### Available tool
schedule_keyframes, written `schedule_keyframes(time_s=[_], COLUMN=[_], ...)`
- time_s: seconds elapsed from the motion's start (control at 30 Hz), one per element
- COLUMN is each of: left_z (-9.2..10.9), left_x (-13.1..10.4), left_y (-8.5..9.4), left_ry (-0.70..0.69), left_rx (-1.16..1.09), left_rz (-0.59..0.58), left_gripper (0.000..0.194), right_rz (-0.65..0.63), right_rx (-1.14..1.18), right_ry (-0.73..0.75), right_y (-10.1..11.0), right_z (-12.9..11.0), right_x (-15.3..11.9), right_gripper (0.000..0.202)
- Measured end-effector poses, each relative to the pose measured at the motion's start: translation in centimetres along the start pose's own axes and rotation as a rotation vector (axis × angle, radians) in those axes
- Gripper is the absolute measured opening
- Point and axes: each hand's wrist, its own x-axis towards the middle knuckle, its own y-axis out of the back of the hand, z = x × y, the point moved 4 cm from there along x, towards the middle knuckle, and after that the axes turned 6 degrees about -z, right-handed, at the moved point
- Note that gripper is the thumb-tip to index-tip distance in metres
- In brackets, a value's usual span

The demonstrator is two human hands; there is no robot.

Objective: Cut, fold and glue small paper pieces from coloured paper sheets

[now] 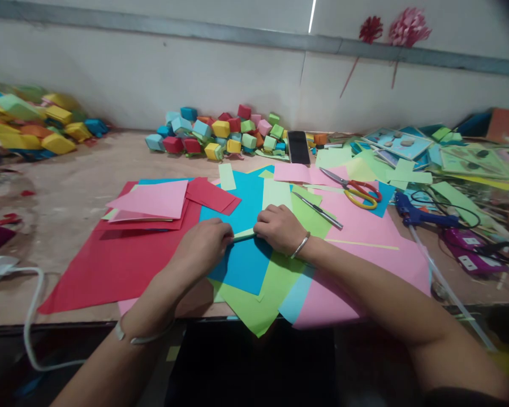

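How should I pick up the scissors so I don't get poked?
Take the scissors by the red and yellow handle loops, which lie at the right end, coming from the right. The blades point left, toward the pink paper, so that end is the sharp one. The blades look nearly closed.

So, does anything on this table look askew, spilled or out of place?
Several paper sheets overhang the table's near edge, unsupported. The scissors lie open on loose paper. Both hands press a small folded strip; nothing looks damaged.
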Motion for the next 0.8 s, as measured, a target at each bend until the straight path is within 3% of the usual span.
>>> schedule_keyframes(time_s=[0.23,0.4,0.8], left_z=[-0.2,-0.5,-0.9], left_x=[0.1,0.6,1.4], left_y=[0.1,0.3,0.3], left_ry=[0.044,0.086,-0.007], left_rx=[-0.011,-0.041,-0.033], left_rz=[-0.006,-0.040,-0.090], left_gripper=[0.026,0.022,0.015], right_rz=[-0.137,-0.106,-0.190], right_rx=[0.055,0.075,0.096], right_ry=[-0.070,-0.165,-0.093], right_y=[0.4,0.1,0.6], right_z=[-0.2,-0.1,-0.1], right_x=[0.3,0.9,0.6], right_gripper=[0.025,0.022,0.015])
